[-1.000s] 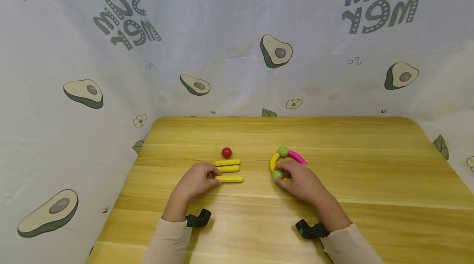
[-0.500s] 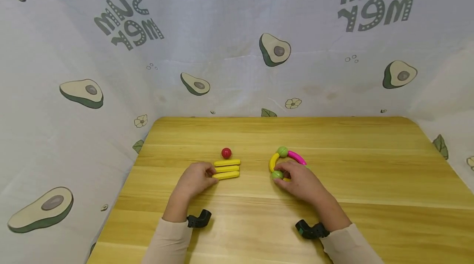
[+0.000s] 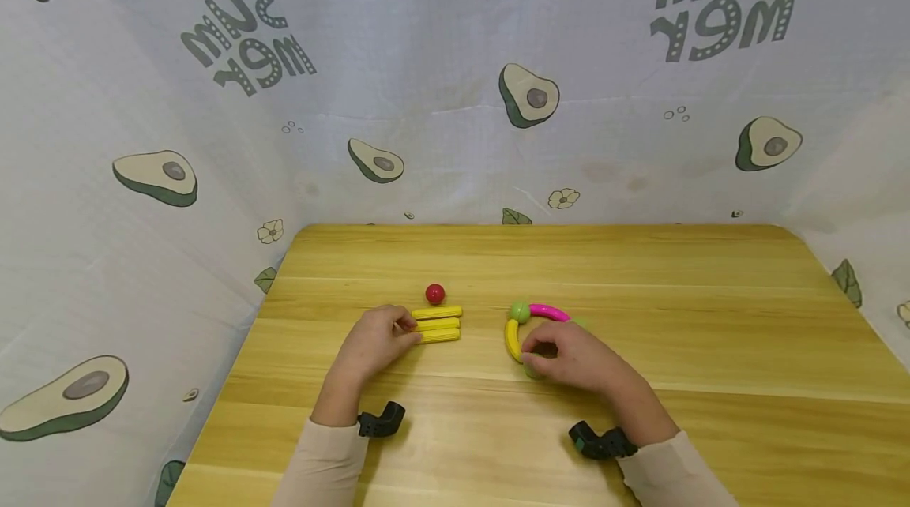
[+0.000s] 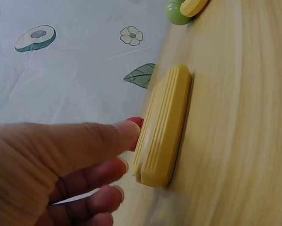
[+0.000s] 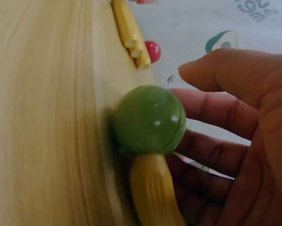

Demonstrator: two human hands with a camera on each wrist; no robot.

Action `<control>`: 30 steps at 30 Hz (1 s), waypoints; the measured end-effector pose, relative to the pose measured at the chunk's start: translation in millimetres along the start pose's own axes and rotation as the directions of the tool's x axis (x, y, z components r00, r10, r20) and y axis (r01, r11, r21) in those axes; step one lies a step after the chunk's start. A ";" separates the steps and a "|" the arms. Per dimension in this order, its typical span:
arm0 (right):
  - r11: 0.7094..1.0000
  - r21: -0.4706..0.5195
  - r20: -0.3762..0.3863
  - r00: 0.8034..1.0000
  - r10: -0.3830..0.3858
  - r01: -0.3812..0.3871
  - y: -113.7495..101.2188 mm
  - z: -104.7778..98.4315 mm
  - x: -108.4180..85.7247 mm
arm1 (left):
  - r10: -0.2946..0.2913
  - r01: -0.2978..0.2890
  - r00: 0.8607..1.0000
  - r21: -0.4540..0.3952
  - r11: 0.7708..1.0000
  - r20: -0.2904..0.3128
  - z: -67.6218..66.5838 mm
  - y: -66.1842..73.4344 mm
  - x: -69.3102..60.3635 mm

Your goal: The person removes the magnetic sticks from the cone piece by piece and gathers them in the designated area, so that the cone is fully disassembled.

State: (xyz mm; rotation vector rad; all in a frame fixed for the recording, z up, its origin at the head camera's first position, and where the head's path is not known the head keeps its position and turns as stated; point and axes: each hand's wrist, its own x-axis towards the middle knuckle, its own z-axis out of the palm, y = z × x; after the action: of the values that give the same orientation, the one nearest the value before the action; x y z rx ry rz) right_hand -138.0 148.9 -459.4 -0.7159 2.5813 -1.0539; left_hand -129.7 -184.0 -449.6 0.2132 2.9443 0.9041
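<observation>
Wooden table [image 3: 675, 270]: left hand [image 3: 375, 339] at nine o'clock of three yellow sticks [image 3: 437, 324], red ball [image 3: 435, 294] at their twelve; right hand [image 3: 579, 357] at three o'clock of a curved yellow rod [image 3: 512, 339].

The tan, wood-grained table [image 3: 675, 270] looks smooth, with a soft sheen. The three straight yellow plastic sticks [image 3: 438, 324] are satin, grooved lengthwise. A round red ball [image 3: 435, 294] and a round green plastic ball [image 5: 145, 117] are smooth and glossy. A curved magenta plastic rod [image 3: 550, 312] shines. Beyond the far edge, the white printed sheet [image 3: 441, 57] looks thin and creased.
</observation>
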 end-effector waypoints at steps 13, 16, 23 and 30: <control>0.925 -0.273 -0.428 0.894 0.131 -0.266 8.9 9.0 4.8 | 0.197 -0.190 0.980 -0.144 0.971 0.035 17.1 29.6 1.0; 0.926 -0.272 -0.378 0.914 0.149 -0.264 11.1 9.7 5.6 | 0.226 -0.212 0.971 -0.165 0.963 0.077 27.5 37.9 1.1; 0.972 -0.189 -0.213 0.972 0.098 -0.140 10.6 15.2 9.4 | 0.223 -0.194 0.966 -0.204 0.960 0.133 52.5 54.6 -3.2; 0.986 -0.156 -0.160 0.987 0.029 -0.054 6.7 20.1 12.4 | 0.189 -0.161 0.970 -0.178 0.971 0.153 64.4 58.7 -4.8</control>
State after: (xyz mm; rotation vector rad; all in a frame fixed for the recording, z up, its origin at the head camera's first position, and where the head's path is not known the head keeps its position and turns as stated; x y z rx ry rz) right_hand -142.5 134.8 -478.9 -0.6347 2.8290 -0.9329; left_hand -112.2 -100.9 -469.9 0.5223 2.7110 1.0852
